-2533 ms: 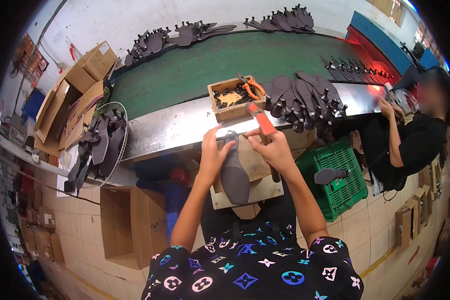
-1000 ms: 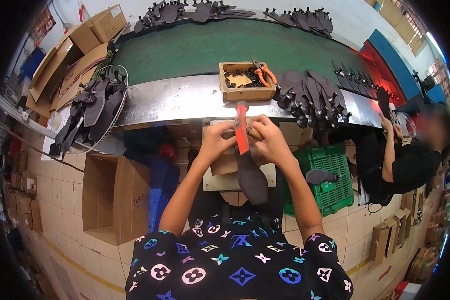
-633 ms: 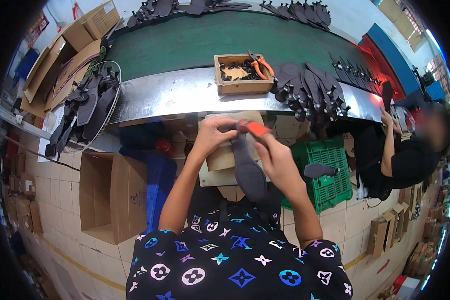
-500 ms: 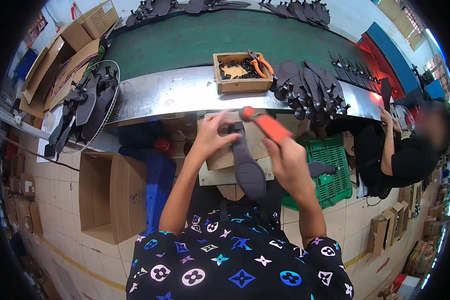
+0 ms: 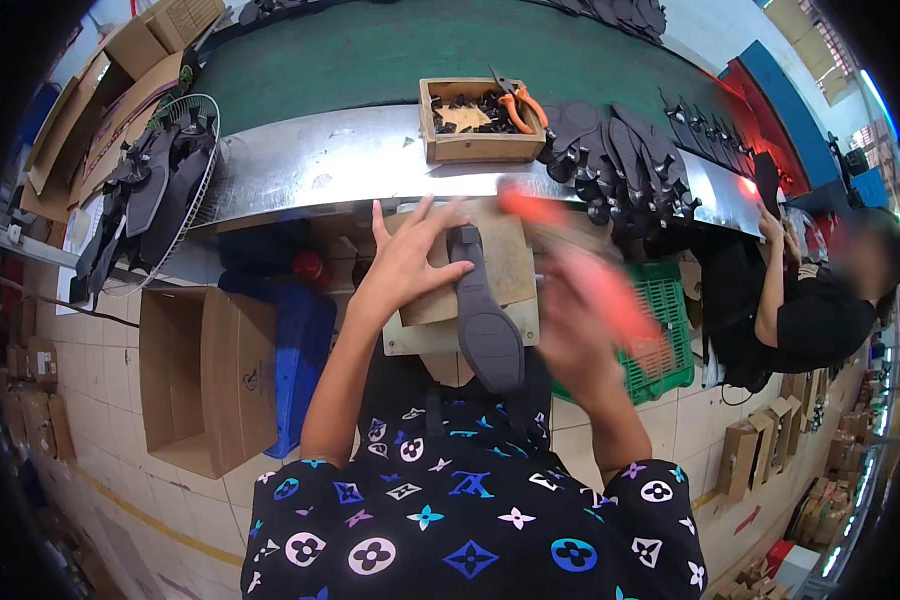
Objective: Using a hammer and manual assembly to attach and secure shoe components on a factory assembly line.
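A dark shoe sole (image 5: 490, 320) lies lengthwise over a tan block (image 5: 510, 262), its wide end toward my body and a small black heel piece (image 5: 464, 237) at its far end. My left hand (image 5: 408, 262) is beside the heel, fingers spread, thumb resting against the sole's edge. To the right, my right hand (image 5: 575, 325) is closed around a hammer (image 5: 622, 305) with a red-orange handle. Hand and hammer are smeared by motion, and the hammer's head is indistinct, raised right of the block.
A wooden box (image 5: 485, 150) of small black pieces with orange-handled pliers (image 5: 516, 110) stands on the metal bench edge (image 5: 310, 170). Dark soles fill a wire basket (image 5: 210, 160) at left. A green crate (image 5: 660, 330) and a seated co-worker (image 5: 810, 310) are at right.
The hammer and my right hand have moved, the hand lower and the handle swung outward to the right. My left fingers have spread from a curl about the heel. The view has shifted slightly.
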{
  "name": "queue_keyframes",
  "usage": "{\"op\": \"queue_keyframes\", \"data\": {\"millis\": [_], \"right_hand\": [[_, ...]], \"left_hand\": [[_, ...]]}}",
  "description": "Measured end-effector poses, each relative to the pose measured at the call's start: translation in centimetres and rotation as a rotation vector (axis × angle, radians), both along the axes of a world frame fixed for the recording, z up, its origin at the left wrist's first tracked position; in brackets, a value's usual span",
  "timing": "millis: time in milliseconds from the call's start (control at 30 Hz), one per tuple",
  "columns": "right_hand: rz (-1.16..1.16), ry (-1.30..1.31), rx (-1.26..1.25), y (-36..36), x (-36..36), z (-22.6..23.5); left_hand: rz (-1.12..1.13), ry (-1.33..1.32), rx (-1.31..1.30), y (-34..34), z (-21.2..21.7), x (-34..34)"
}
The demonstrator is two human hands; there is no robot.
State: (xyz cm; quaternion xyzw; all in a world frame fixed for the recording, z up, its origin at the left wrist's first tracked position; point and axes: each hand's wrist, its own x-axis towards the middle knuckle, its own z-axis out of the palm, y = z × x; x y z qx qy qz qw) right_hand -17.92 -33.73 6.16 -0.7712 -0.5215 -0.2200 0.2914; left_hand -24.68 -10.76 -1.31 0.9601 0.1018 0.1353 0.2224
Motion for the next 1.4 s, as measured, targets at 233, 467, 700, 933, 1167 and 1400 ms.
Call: {"op": "queue_keyframes", "data": {"millis": [233, 467, 700, 933, 1167, 1400], "right_hand": [[0.153, 0.412, 0.137, 1.7, 1.5, 1.9], [0.04, 0.127, -0.507, 3.7, 3.2, -2.7], [0.769, 1.458, 0.146, 1.4, -1.7, -0.6], [0.782, 1.585, 0.276, 0.7, -5.0, 0.2], [0.815, 1.631, 0.354, -0.1, -6.2, -0.6], [-0.1, -0.257, -0.333, 2.0, 0.3, -1.6]], "left_hand": [[-0.236, -0.345, -0.387, -0.4, 0.2, -1.3], [-0.401, -0.048, -1.165, -6.9, 9.3, -9.0], [-0.306, 0.192, -1.574, -8.2, 10.6, -10.2], [-0.445, 0.33, -1.908, -9.5, 10.0, -10.8], [-0.439, 0.431, -1.934, -9.8, 10.7, -11.3], [-0.427, 0.382, -1.757, -9.9, 11.5, -10.3]]}}
